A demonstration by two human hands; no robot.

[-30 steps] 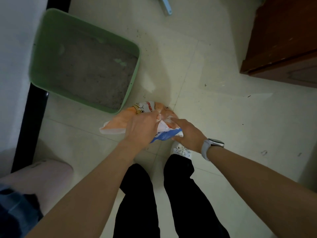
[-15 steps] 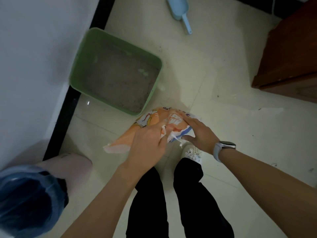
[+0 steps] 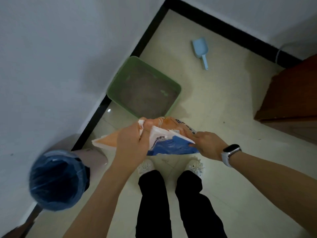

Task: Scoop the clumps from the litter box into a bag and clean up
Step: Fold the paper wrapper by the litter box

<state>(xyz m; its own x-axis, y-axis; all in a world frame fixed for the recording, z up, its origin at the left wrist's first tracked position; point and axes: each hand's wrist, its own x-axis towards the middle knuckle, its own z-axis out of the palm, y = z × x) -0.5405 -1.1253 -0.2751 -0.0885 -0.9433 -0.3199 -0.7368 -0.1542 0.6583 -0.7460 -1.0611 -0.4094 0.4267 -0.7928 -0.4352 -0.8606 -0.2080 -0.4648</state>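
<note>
Standing over a pale tiled floor (image 3: 214, 103), a person holds an orange, white and blue printed bag (image 3: 169, 134) between both hands at about waist height, above their own white shoes (image 3: 145, 166) and black trousers (image 3: 171, 203). The left hand (image 3: 132, 143) is clenched around a bunched white corner of the bag at its upper left, fingers curled tight over the crumpled edge. The right hand (image 3: 208, 145) pinches the bag's right side where the blue panel ends, its fingers folded against the plastic; a smartwatch (image 3: 229, 154) with a light strap sits on that wrist. The bag hangs slack between the two hands, tilted, with one orange corner jutting out to the left past the left forearm. Beyond the bag, on the floor against the black skirting, lies the green litter box (image 3: 120, 79), holding grey litter (image 3: 145, 93) with a few pale green flecks near its right side. A light blue scoop (image 3: 200, 50) lies on the tiles well apart from the box, toward the far corner, handle pointing toward the person. To the left stands a bin (image 3: 56, 179) lined with a blue plastic liner, near the wall. A brown wooden cabinet (image 3: 291, 97) occupies the right edge.
</note>
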